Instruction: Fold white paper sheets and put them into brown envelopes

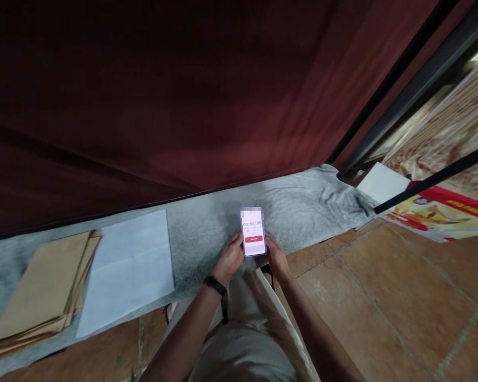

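A grey cloth [207, 233] runs along the floor under a red curtain [163, 95], with open room ahead. On it lie a brown stack [43, 289] and white sheet [129, 268], well left. The phone [254, 233] looks stiff, light, slick and breakable; left hand [231, 257] and right hand [276, 255] clasp its lower side edges.

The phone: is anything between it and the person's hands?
Nothing visible. The left hand and right hand both hold the phone directly by its lower edges, above the grey cloth.
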A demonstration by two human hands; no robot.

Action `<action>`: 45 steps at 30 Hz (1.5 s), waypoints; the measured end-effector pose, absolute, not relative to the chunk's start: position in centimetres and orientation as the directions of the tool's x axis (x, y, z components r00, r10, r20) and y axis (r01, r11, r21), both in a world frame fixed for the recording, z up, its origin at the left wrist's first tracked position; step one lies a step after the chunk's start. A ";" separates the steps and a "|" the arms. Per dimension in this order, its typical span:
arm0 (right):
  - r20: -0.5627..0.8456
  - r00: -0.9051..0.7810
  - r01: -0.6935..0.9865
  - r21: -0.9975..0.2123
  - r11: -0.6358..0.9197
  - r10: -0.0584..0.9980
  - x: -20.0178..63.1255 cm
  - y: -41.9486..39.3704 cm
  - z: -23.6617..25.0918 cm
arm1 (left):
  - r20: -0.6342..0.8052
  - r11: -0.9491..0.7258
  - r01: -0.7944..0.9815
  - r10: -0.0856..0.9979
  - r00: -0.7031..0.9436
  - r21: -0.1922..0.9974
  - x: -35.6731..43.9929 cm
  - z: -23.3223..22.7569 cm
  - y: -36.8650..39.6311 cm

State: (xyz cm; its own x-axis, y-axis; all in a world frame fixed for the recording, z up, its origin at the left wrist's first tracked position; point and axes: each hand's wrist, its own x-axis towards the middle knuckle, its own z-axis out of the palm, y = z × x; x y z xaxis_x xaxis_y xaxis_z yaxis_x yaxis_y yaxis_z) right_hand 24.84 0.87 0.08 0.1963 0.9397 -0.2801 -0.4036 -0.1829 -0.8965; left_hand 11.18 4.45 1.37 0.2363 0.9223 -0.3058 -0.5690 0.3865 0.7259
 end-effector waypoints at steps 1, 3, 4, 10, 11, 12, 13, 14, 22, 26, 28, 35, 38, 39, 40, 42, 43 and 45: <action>-0.277 0.193 -0.419 -0.891 -0.176 0.941 24.9 1.0 0.2 | -0.306 0.390 -0.572 0.921 0.243 0.722 11.3 1.4 4.5; -0.270 0.180 -0.453 -0.876 -0.164 0.946 25.1 1.2 0.3 | -0.304 0.399 -0.580 0.917 0.258 0.710 11.5 1.4 4.7; -0.268 0.171 -0.465 -0.870 -0.162 0.948 25.2 1.3 0.4 | -0.302 0.402 -0.586 0.916 0.265 0.703 11.6 1.4 4.8; -0.257 0.144 -0.486 -0.859 -0.158 0.956 25.7 1.6 0.6 | -0.288 0.388 -0.597 0.921 0.261 0.702 12.0 1.3 5.3; -0.261 0.144 -0.488 -0.858 -0.161 0.955 25.7 1.7 0.7 | -0.284 0.386 -0.592 0.922 0.262 0.707 12.0 1.3 5.4; -0.264 0.147 -0.489 -0.857 -0.162 0.953 25.8 1.7 0.7 | -0.279 0.385 -0.587 0.923 0.266 0.713 12.0 1.3 5.5; -0.266 0.154 -0.491 -0.856 -0.160 0.952 25.8 1.8 0.7 | -0.276 0.384 -0.580 0.923 0.268 0.719 12.1 1.3 5.5; -0.265 0.163 -0.494 -0.856 -0.154 0.950 25.8 1.8 0.7 | -0.274 0.382 -0.572 0.923 0.269 0.726 12.1 1.2 5.6; -0.258 0.219 -0.478 -0.869 -0.127 0.941 26.0 2.5 0.7 | -0.187 0.214 -0.197 0.972 0.146 0.957 10.3 1.2 5.6; -0.254 0.271 -0.468 -0.878 -0.104 0.929 26.7 3.0 0.4 | 0.174 -0.183 0.395 0.983 0.060 0.900 6.1 1.5 4.9; -0.248 0.302 -0.456 -0.886 -0.089 0.921 27.2 3.3 0.2 | 0.272 -0.260 0.636 0.959 0.082 0.727 3.5 1.3 4.2; -0.243 0.294 -0.464 -0.882 -0.084 0.924 28.4 3.9 0.1 | 0.388 -0.223 0.940 0.915 0.110 0.259 -2.7 -0.2 0.9; -0.241 0.294 -0.472 -0.878 -0.079 0.925 28.6 4.0 0.1 | 0.382 -0.241 0.945 0.913 0.143 0.220 -3.0 -0.6 0.3; -0.244 0.297 -0.474 -0.877 -0.079 0.923 28.7 4.1 0.1 | 0.374 -0.250 0.944 0.914 0.158 0.214 -3.0 -0.7 0.4; -0.246 0.298 -0.473 -0.877 -0.081 0.922 28.7 4.1 0.1 | 0.364 -0.261 0.942 0.915 0.172 0.210 -3.0 -0.8 0.4; -0.245 0.301 -0.462 -0.883 -0.084 0.921 28.7 4.1 0.1 | 0.343 -0.274 0.939 0.919 0.193 0.206 -3.0 -1.0 0.6; -0.242 0.304 -0.452 -0.888 -0.084 0.921 28.7 4.2 0.1 | 0.336 -0.279 0.939 0.920 0.201 0.203 -3.0 -1.1 0.7; -0.231 0.315 -0.429 -0.900 -0.079 0.921 28.7 4.1 0.0 | 0.324 -0.284 0.940 0.922 0.213 0.189 -3.1 -1.2 0.7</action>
State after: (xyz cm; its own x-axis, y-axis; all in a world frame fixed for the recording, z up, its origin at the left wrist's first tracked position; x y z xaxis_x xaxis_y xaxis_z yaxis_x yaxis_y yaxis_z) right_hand 28.75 4.14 0.05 0.3149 0.9206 -0.2309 -0.4294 -0.0788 -0.8997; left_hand -3.13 0.74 -1.17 0.2131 0.9218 0.3238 0.9402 -0.2836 0.1886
